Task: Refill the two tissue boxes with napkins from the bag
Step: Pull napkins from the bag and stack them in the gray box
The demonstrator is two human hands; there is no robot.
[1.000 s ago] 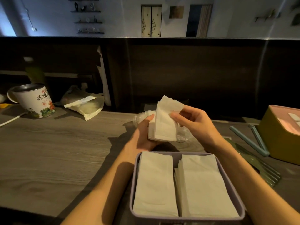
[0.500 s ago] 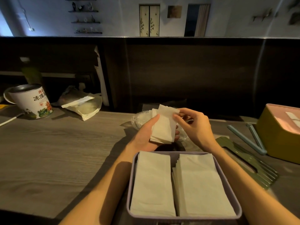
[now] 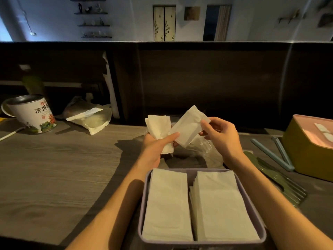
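Observation:
An open lilac tissue box [image 3: 144, 204] stands close in front of me with two stacks of white napkins [image 3: 221, 204] lying side by side in it. Above and behind it, my left hand [image 3: 155, 145] grips a small bunch of napkins [image 3: 158, 128]. My right hand [image 3: 219, 136] pinches a separate thin bundle of napkins [image 3: 187, 129] by its corner, tilted to the right of the bunch. The crumpled clear plastic bag [image 3: 203, 147] lies on the table under both hands. A second tissue box [image 3: 310, 148], yellow with a pink lid, stands at the right.
A printed tin can [image 3: 34, 114] and a sealed plastic pouch [image 3: 91, 120] sit at the back left. Light blue tongs [image 3: 270, 152] and green cutlery [image 3: 277, 179] lie between the two boxes. A dark wooden partition [image 3: 198, 83] rises behind the table.
My right hand has pulled a thin bundle of napkins off the bunch and drawn it up to the right. The left hand keeps hold of the rest.

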